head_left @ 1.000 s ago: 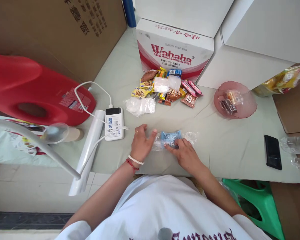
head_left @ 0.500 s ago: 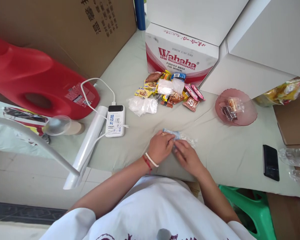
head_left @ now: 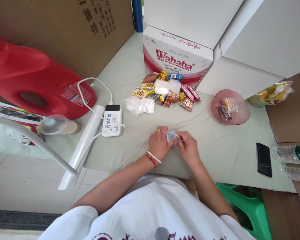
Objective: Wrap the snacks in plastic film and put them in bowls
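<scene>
Seemingly mid-wrap.
My left hand [head_left: 160, 141] grips the blue bundle [head_left: 170, 134], my right hand [head_left: 189, 146] its clear wrap [head_left: 175, 136]; next, likely, snug folding.

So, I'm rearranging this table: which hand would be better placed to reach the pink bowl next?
Probably the right hand: it is nearer the bowl, while the left hand lies farther off, beyond the packet. Both hands are at the packet, though.

Pale-blue packet [head_left: 171, 134], pink bowl [head_left: 243, 116]
</scene>
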`<state>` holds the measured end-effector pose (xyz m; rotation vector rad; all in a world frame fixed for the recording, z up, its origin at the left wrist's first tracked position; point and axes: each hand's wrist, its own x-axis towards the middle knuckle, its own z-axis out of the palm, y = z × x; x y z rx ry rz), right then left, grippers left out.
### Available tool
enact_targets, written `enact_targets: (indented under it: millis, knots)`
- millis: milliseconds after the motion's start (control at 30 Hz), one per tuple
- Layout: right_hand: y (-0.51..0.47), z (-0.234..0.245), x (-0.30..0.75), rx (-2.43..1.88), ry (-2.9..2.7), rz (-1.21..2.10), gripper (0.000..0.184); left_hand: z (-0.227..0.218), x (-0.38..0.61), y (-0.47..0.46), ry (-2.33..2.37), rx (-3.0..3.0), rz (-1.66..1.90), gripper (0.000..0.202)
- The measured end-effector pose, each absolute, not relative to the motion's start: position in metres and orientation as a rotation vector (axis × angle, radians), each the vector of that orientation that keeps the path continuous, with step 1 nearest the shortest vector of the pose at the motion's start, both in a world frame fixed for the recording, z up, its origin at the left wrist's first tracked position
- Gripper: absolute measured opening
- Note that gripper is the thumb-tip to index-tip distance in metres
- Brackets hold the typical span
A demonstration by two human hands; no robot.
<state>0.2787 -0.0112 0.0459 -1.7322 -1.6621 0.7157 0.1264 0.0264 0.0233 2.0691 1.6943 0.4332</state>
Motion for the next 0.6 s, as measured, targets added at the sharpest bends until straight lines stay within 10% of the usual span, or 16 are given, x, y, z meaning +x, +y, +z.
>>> enact_targets:
  millis: [333, 600]
  knots:
    - [-0.030, 0.033, 0.276, -1.625, -1.479, 1.101, 0.042, 0.043, 0.117, -0.001, 0.969, 1.804, 0.906, 0.089]
    - [0.023, 0.061, 0.432, -1.793, -1.047, 0.359, 0.066, 0.020, 0.028, -0.013, 1.252, 1.864, 0.865, 0.052]
